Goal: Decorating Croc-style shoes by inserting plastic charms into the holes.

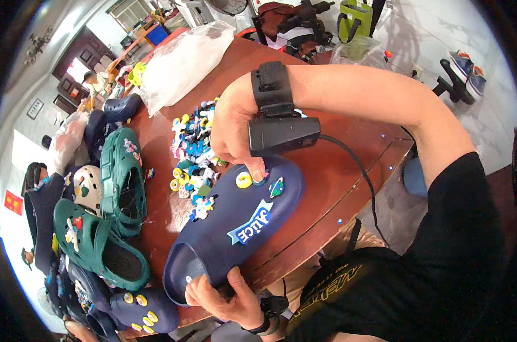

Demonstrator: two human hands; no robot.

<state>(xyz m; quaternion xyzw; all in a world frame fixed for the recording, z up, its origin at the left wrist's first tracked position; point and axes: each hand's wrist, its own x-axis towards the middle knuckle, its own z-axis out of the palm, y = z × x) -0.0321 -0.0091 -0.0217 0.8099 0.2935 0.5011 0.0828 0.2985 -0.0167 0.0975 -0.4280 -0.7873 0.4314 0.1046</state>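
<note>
A large navy clog (224, 228) lies on the table in front of me, its heel opening toward my body. My left hand (230, 299) grips the clog's heel rim, fingers inside the edge. My right hand (233, 128) is bent over the toe, a digit pressing on a small blue shoe charm (260, 179); its other fingers look curled and are partly hidden. Beside that charm sits a yellow ring charm (243, 180). A planet charm (277, 187), a blue banner charm with lettering (251, 223) and a pale charm (202, 207) are also on the clog.
Loose charms (190, 154) are heaped just beyond the clog. Green clogs (121, 171), a cream clog (87, 188) and a navy clog with yellow charms (144, 310) crowd the left side. A plastic bag (181, 68) lies at the far end. A cable (364, 176) hangs from my right wrist device.
</note>
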